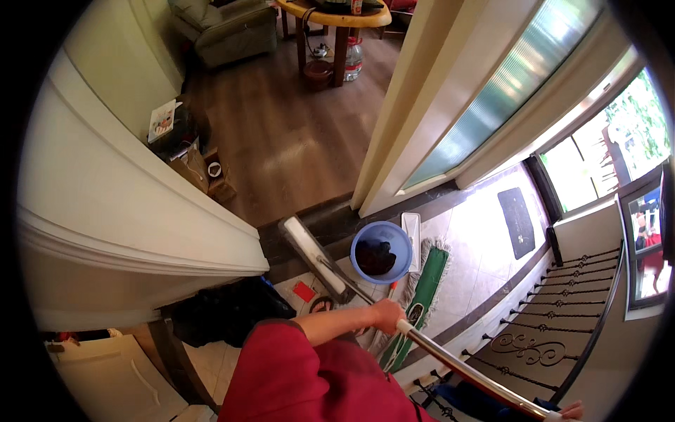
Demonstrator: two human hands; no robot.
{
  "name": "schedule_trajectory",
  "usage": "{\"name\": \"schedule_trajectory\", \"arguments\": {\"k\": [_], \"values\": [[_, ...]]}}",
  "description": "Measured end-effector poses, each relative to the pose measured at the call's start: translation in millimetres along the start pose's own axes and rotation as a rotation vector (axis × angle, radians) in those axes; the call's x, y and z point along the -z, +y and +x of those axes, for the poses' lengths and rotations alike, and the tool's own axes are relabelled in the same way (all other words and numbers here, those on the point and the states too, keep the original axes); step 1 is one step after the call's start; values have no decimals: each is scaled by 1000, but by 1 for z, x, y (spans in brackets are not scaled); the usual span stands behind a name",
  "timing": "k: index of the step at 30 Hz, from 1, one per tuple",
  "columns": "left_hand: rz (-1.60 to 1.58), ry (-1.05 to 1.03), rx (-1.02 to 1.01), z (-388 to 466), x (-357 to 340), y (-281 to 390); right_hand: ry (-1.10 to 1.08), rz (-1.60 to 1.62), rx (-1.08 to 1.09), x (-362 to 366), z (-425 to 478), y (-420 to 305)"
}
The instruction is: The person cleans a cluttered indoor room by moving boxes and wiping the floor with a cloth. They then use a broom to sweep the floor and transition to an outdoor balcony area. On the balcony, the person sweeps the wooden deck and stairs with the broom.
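My left hand [389,316] grips the lower metal shaft of a flat mop, near a white collar. At the far end of the pole [474,375], my right hand [572,410] is partly visible at the bottom right edge, its fingers around the end. The long white mop head [311,252] lies tilted by the dark stone doorsill. Beside it stands a blue plastic basin [405,252] with dark cloth or dark water inside. To its right a green dust mop [430,277] with a grey fringe lies on the tiles, next to a white tray-like object [413,227].
Ahead is a wood floor [295,147] with a wooden table [337,17], an armchair [237,34] and a cardboard box [195,169]. A door frame [401,126] rises at right. Black bags [232,311] lie left, a doormat [516,222] and iron railing [569,303] right.
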State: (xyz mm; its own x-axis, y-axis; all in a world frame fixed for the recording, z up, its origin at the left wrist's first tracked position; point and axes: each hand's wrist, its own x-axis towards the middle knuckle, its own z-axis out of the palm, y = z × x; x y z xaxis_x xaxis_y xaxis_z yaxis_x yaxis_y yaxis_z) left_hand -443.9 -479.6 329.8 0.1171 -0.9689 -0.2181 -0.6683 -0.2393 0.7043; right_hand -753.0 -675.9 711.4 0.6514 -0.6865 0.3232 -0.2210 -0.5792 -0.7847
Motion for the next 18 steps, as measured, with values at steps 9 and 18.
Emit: {"name": "schedule_trajectory", "arguments": {"k": [9,18], "values": [[293,152,118,-4,126,-121,65,243,-57,-142,43,-6],[26,1061,222,-63,74,-233,-488,-116,284,-261,119,-37]]}}
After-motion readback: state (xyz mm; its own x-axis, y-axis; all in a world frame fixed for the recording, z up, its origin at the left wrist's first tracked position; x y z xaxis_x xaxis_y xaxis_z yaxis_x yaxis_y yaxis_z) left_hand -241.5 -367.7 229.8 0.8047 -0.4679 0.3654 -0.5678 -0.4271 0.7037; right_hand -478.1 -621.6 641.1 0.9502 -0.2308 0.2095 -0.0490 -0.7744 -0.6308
